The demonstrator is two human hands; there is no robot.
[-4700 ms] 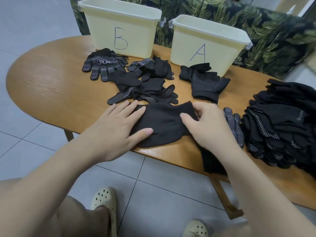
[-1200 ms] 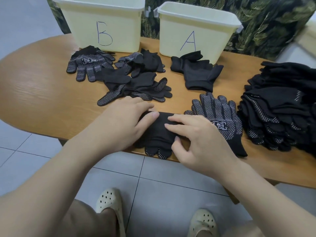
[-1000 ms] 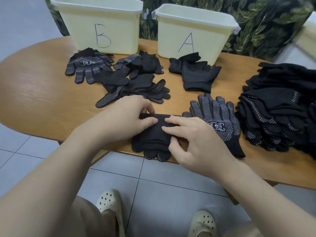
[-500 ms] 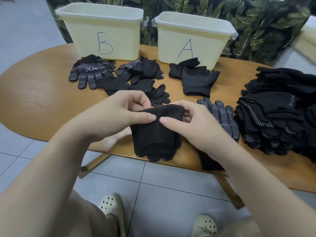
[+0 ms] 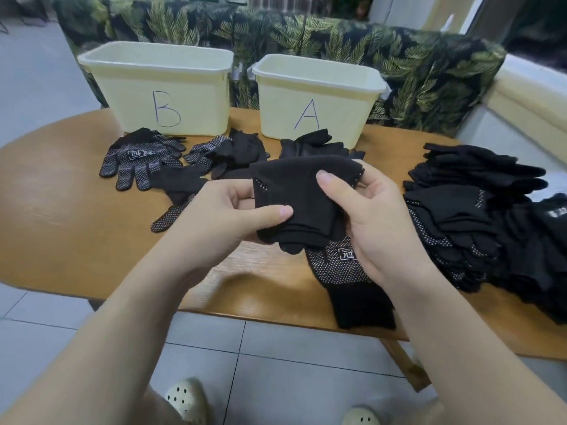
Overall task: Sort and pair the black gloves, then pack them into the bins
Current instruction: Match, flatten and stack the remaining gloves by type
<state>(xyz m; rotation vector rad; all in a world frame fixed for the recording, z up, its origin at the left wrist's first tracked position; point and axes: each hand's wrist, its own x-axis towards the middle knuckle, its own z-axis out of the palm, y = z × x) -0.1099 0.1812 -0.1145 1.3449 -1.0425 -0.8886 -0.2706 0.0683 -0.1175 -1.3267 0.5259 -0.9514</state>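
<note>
Both hands hold a folded pair of black gloves (image 5: 294,204) up above the near edge of the table (image 5: 61,210). The left hand (image 5: 221,216) pinches its left edge, thumb lying across the front of the fabric and the fingers (image 5: 242,194) curled behind it. The right hand (image 5: 368,222) grips the right side, thumb pressed on the front near the top and the fingers (image 5: 365,176) wrapped round the upper right corner. The glove tips hang down below the hands, over a dotted glove (image 5: 340,271) that lies flat on the table with its cuff at the near edge.

Two pale yellow bins stand at the far side: bin B (image 5: 159,90) on the left and bin A (image 5: 316,99) on the right; their insides cannot be seen from here. In front of bin B lie a dotted pair (image 5: 138,161) and more loose gloves (image 5: 227,151); a plain black pair (image 5: 310,145) lies before bin A. A large heap of gloves (image 5: 478,216) fills the right of the table.

Half a second ago the folded pair hung lower, close to the table edge, pinched along its top fold; now it is raised and turned more toward the person, and the right hand has shifted to its upper corner
</note>
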